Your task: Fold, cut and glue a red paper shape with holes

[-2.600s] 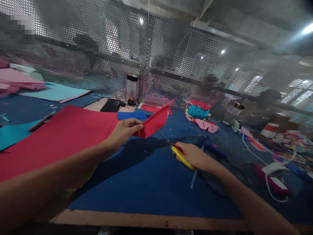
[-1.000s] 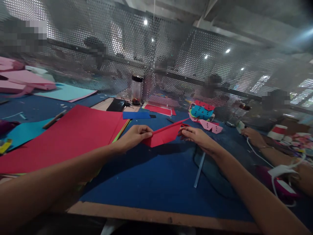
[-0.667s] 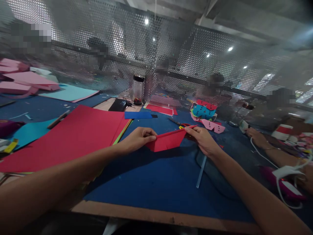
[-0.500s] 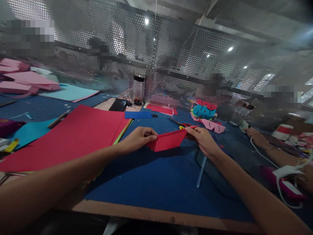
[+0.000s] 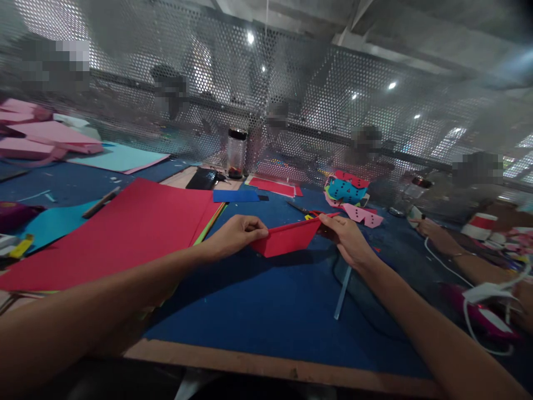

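Observation:
A folded piece of red paper (image 5: 287,240) is held just above the blue mat (image 5: 266,305). My left hand (image 5: 235,236) pinches its left end, fingers closed. My right hand (image 5: 347,239) pinches its right tip, fingers closed too. Scissors with red and yellow handles (image 5: 308,213) lie on the mat just behind the paper, out of my hands. A large red sheet (image 5: 116,230) lies on a stack to the left of my left forearm.
A perforated metal screen (image 5: 291,100) runs along the back. A jar (image 5: 235,154), a dark phone-like slab (image 5: 202,178), a blue strip (image 5: 235,195) and cut-out coloured shapes (image 5: 350,194) lie behind. Another person's hand (image 5: 433,233) and white cable (image 5: 478,289) are at right. Pink sheets (image 5: 37,139) lie far left.
Earlier my right hand held the scissors; they now lie on the mat and that hand pinches the paper's right tip. In the last second the hands barely moved.

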The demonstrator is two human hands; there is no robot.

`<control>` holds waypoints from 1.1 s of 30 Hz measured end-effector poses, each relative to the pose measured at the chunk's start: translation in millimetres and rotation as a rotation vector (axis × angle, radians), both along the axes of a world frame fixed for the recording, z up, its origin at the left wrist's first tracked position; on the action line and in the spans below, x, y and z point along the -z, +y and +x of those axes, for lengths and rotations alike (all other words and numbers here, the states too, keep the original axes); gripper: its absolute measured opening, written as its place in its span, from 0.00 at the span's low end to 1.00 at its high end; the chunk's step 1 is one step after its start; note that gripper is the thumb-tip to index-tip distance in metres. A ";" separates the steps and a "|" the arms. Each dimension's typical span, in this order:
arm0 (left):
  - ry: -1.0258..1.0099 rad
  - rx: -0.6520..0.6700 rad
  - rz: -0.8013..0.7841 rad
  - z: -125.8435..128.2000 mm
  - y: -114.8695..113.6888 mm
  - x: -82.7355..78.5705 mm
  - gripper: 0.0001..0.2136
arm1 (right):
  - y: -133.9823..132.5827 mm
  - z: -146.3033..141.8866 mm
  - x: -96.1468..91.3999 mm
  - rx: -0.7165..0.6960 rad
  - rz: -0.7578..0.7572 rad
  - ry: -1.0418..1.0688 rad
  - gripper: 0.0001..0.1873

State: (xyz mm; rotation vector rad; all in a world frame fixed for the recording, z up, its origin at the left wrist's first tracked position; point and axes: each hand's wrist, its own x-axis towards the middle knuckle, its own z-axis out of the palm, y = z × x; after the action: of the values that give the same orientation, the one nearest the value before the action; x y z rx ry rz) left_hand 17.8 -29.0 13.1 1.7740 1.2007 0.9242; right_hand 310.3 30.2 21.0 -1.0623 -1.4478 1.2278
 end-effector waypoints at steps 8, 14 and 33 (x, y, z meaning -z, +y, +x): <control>0.003 0.005 0.002 0.3 0.9 0.7 0.13 | -2.2 -1.2 -1.5 0.009 -0.009 0.022 0.18; -0.001 0.000 -0.003 0.9 -0.6 -0.7 0.13 | 0.4 -0.5 0.8 0.006 -0.010 0.059 0.18; 0.012 -0.012 -0.027 0.4 0.5 -0.5 0.13 | -3.8 -2.9 -2.7 0.001 -0.027 0.078 0.18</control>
State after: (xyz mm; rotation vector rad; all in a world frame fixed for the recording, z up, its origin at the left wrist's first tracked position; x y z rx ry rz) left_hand 18.2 -28.4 13.6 1.7552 1.2270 0.9011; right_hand 307.4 26.3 23.7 -1.0224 -1.3743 1.2776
